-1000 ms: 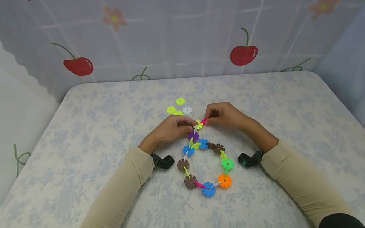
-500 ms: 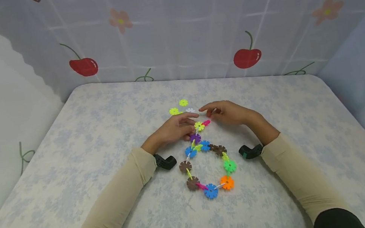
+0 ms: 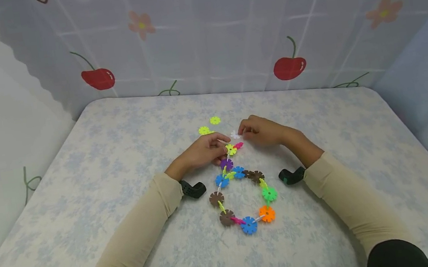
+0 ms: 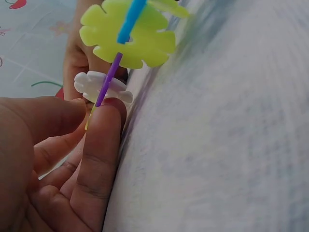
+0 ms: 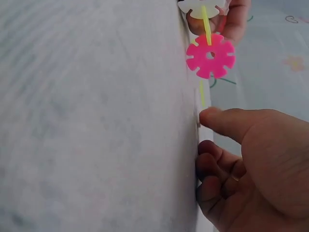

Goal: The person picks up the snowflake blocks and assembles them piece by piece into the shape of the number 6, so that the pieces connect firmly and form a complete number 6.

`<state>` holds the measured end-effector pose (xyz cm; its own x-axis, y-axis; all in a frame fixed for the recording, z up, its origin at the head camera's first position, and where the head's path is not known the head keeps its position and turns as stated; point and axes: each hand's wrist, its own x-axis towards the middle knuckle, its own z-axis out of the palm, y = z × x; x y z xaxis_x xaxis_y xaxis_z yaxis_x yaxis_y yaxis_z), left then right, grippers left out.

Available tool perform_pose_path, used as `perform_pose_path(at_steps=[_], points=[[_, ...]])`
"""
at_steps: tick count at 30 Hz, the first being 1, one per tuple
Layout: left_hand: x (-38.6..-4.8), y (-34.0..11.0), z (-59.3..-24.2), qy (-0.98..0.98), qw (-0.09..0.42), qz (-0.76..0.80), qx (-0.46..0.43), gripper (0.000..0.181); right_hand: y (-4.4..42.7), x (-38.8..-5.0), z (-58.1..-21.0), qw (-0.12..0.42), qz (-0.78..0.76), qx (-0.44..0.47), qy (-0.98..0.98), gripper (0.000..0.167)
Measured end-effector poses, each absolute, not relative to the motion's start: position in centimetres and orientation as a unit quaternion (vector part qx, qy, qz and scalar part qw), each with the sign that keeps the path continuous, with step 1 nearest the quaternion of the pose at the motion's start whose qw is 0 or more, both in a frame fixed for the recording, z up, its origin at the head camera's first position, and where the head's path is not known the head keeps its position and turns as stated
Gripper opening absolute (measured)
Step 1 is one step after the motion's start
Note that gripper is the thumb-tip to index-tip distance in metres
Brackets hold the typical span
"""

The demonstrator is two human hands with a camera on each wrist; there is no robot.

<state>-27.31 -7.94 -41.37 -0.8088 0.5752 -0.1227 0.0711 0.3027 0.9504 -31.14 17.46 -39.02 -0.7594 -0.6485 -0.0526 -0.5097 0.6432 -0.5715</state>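
A chain of colourful slotted interlocking discs lies on the table, with a closed ring below and a tail at the top. The tail has a purple disc [image 3: 226,164], a yellow disc [image 3: 231,149] and a pink disc [image 3: 239,145] at its end, also clear in the right wrist view. My left hand [image 3: 202,152] pinches the tail between thumb and fingers near the purple disc [image 4: 109,79]. Just beyond the pink disc, my right hand [image 3: 263,131] holds a loose white disc [image 3: 235,135] at its fingertips; its fingers partly hide that disc in the right wrist view.
Loose yellow discs [image 3: 215,120] lie on the patterned tablecloth [image 3: 137,129] beyond my left hand. A printed curtain [image 3: 202,37] hangs behind the table's far edge. Black wrist devices [image 3: 193,189] sit at both cuffs.
My right hand let go of the pink disc, reached to the white disc and drew it right and nearer to the tail's end. The left hand stays at the chain, its raised fingers now lowered.
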Motion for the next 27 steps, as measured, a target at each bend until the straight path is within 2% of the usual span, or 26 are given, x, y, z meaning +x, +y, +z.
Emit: perform_pose_path(at_steps=[2,8,12,20,27], points=[[-27.2,-7.9,-41.3,0.779,0.228,0.548,0.203,0.028,17.8,-31.1,-39.3,0.120,-0.288,-0.306,0.899,0.007],[-27.1,-8.0,-41.2,0.785,0.228,0.542,0.198,0.025,18.3,-30.8,-39.8,0.111,-0.310,-0.294,0.897,0.026],[-27.1,-8.0,-41.2,0.783,0.225,0.543,0.203,0.024,18.7,-30.4,-39.7,0.105,-0.316,-0.286,0.898,0.017],[-27.1,-8.1,-41.3,0.787,0.221,0.536,0.211,0.025,20.0,-29.3,-39.3,0.138,-0.400,-0.187,0.887,0.005],[-27.1,-8.1,-41.3,0.786,0.224,0.534,0.216,0.027,19.7,-28.6,-39.6,0.187,-0.498,-0.129,0.837,0.012]])
